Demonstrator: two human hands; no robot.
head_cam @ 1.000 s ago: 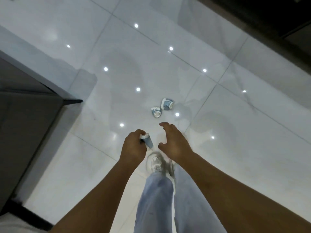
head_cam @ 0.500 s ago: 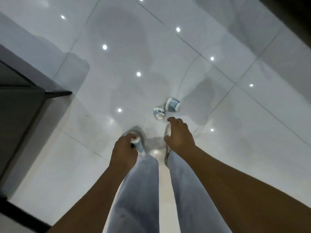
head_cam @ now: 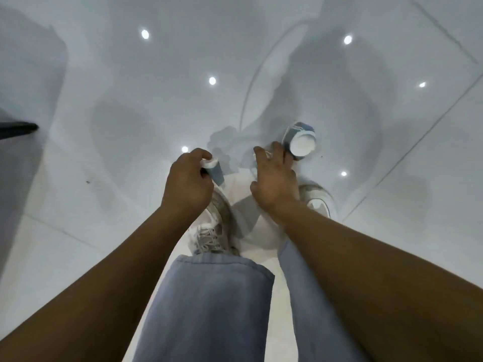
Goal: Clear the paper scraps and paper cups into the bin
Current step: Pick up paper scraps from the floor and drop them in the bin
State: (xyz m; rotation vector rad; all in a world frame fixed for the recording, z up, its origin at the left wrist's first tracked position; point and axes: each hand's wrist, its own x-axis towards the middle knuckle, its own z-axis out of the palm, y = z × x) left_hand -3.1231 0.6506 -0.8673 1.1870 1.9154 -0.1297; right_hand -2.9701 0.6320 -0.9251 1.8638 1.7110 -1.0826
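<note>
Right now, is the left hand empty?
No: the left hand grips a blue and white paper cup, while a second blue and white paper cup lies on the glossy white floor.

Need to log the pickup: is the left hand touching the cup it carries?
Touching. The head view shows the left hand with fingers curled round the blue paper cup.

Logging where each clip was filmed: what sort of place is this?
Probably an indoor room or hallway. The glossy white tiled floor mirrors round ceiling lights, and a dark furniture edge juts in at left. Nothing shows which room.
</note>
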